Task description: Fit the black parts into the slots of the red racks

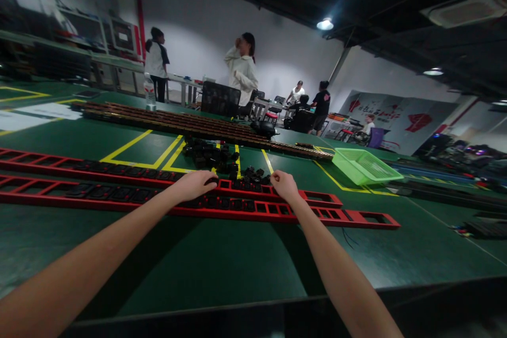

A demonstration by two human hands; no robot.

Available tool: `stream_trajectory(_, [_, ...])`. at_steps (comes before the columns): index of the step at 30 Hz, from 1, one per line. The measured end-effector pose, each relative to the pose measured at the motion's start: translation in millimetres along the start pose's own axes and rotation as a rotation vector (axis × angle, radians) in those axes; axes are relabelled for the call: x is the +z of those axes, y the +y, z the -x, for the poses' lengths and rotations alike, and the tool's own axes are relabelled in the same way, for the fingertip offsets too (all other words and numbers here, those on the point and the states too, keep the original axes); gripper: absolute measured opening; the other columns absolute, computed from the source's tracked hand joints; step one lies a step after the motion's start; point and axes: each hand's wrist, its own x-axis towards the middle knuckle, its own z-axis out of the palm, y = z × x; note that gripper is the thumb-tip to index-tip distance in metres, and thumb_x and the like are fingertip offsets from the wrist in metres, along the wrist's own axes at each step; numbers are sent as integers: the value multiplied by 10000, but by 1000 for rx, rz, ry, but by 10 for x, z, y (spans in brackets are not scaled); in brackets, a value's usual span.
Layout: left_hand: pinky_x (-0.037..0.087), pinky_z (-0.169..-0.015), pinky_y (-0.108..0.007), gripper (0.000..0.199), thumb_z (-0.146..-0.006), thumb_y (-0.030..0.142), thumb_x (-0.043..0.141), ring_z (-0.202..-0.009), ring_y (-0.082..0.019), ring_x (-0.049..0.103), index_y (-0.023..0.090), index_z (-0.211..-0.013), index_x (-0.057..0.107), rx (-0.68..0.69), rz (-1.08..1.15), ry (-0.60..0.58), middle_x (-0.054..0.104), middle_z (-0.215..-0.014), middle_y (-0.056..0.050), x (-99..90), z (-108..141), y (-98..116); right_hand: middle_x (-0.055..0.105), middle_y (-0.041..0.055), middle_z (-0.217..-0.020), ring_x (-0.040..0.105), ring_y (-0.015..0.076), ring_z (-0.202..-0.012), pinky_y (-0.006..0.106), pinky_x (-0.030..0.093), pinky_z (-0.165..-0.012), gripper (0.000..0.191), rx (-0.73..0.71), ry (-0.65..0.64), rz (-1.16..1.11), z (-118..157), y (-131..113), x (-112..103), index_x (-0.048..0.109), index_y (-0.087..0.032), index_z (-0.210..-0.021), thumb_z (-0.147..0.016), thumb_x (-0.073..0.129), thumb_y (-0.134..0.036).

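Observation:
Two long red slotted frames (372, 218) lie side by side across the green table, many of their openings filled with small black square parts (225, 203). Over the rear frame, my left hand (194, 186) is closed, thumb and fingers round a small black part (213, 180). My right hand (284, 185) is pinched shut above the same frame, to the right of some loose black parts (253, 175); what its fingertips hold, if anything, is too small to make out. A larger heap of black parts (209, 156) sits behind the frames.
A bundle of long brown strips (178, 122) lies farther back. To the right is a light green plastic basket (344, 165). A water bottle (149, 92) stands at the back left. Yellow tape (130, 145) marks the green table (245, 264). Several people are in the background.

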Motion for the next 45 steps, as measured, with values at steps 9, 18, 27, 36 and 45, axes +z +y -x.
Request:
stream_trajectory(9, [476,-896,-335,436,-936,449,416,-1046,-269,641,177,-1192,642,4,-10,8,687,-1179,-102,4,-1,-5,725,56,-765,634,178,-716,253,405,-650,213,6,26,-67,-89,130,78,719,-182,-766,-842,537,-263])
stream_trajectory(18, [470,-921,-338,441,-933,455,422,-1070,-270,638,188,-1210,638,-3,-11,8,682,-1199,-96,25,-10,-27,759,62,-842,673,192,-773,253,457,-708,238,8,1,-129,-118,157,55,768,-175,-833,-854,556,-281])
stream_trajectory(27, [475,-911,-344,431,-927,459,423,-1080,-277,637,197,-1182,651,-8,6,5,684,-1197,-96,32,-20,-38,758,54,-833,669,180,-767,252,468,-719,230,35,-19,-153,-154,179,76,767,-171,-840,-853,564,-278])
stream_trajectory(36, [480,-892,-346,447,-932,458,415,-1048,-277,647,181,-1200,641,0,-12,11,688,-1183,-103,15,-6,-16,756,65,-807,663,178,-733,258,477,-710,220,12,-31,-136,-160,143,45,769,-165,-824,-838,571,-260])
stream_trajectory(45, [480,-886,-347,442,-933,439,419,-1045,-278,648,170,-1208,638,2,-15,8,687,-1181,-109,-16,7,27,757,86,-853,668,184,-759,253,465,-718,221,1,-48,-75,-131,73,35,770,-151,-886,-864,564,-227])
